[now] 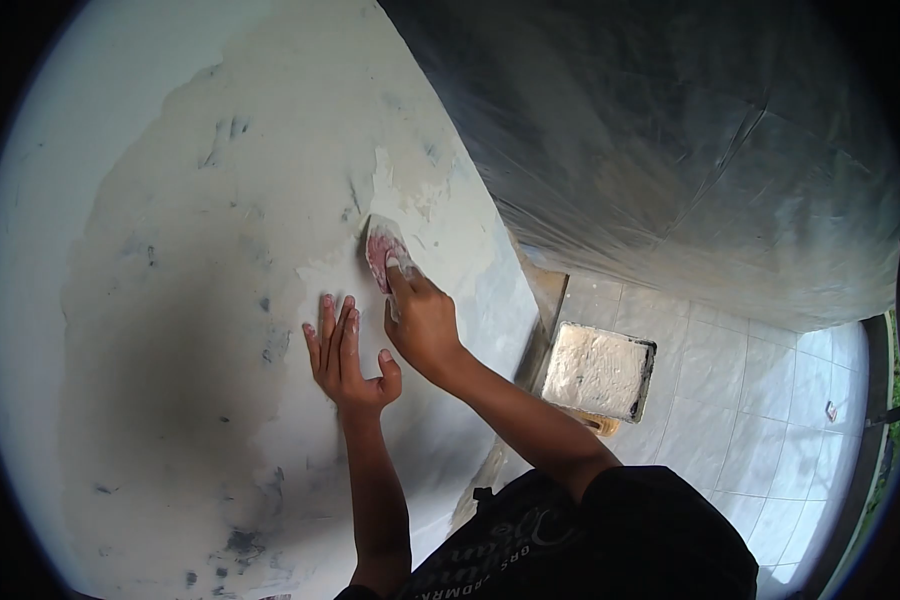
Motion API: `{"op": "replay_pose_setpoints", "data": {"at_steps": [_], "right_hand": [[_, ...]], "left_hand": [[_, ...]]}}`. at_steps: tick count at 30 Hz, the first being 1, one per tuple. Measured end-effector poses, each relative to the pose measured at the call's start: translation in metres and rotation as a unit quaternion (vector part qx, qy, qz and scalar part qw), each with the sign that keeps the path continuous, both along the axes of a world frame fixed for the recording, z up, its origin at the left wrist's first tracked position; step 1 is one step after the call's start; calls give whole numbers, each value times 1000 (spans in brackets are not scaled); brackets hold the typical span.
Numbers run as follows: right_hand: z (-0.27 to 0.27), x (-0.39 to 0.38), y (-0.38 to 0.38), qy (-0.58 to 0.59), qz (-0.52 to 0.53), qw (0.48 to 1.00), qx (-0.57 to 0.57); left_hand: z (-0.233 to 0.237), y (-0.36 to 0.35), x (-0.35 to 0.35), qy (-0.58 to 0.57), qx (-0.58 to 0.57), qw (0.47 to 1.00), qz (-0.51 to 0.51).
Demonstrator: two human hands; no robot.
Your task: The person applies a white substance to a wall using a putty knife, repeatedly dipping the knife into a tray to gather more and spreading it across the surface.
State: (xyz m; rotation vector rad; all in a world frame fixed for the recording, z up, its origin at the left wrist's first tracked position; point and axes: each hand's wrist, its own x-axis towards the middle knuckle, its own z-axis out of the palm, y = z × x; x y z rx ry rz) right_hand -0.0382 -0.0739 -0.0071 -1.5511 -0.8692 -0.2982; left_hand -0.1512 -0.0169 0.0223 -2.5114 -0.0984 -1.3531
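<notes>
My right hand [425, 325] is closed round a reddish scraper [382, 256] smeared with white paste. The scraper's blade lies against the pale wall [200, 220], beside a patch of rough white filler [425, 195]. To the left and slightly lower, my left hand [352, 360] rests on the same wall, fingers spread and pointing up, with nothing in it. White residue covers its fingertips. Dark smudges and patches of differing shade mark the wall.
A square tray [598, 370] of white paste stands on the tiled floor [715, 400] at the right, with a yellowish object [600, 424] partly beneath it. Dark plastic sheeting [690, 140] hangs at the upper right. A small item [831, 411] lies on the far tiles.
</notes>
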Motion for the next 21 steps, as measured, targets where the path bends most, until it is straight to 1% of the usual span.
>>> {"op": "replay_pose_setpoints", "data": {"at_steps": [1, 3, 6, 8, 9, 11, 12, 14, 15, 17, 19, 21], "right_hand": [[-7, -17, -19, 14, 29, 999, 12], [-18, -20, -35, 41, 54, 996, 62], [-6, 34, -20, 75, -24, 992, 98], [5, 69, -5, 90, -84, 990, 70], [6, 79, 4, 92, -83, 990, 74], [1, 87, 22, 72, -96, 993, 2], [-6, 79, 28, 49, -76, 995, -45], [-21, 38, 23, 30, -46, 998, -17], [-26, 16, 7, 34, -7, 999, -28], [-45, -18, -21, 23, 50, 998, -1], [-52, -16, -33, 52, 72, 996, 15], [-27, 13, -38, 129, 46, 987, 83]], "left_hand": [[1, 1, 1, 0, 0, 1000, 1], [1, 1, -1, 14, 5, 1000, 17], [2, -2, 1, 19, 12, 999, 31], [4, -3, 3, 19, 14, 999, 36], [5, -3, 3, 23, 13, 999, 43], [7, -4, 3, 29, 15, 998, 46], [7, -5, 4, 34, 13, 998, 49], [9, -7, 4, 43, 8, 998, 54], [11, -7, 5, 49, 2, 997, 59], [14, -6, 6, 58, 6, 997, 58], [18, -6, 4, 69, 4, 996, 59], [24, -6, 5, 71, 6, 996, 47]]}}
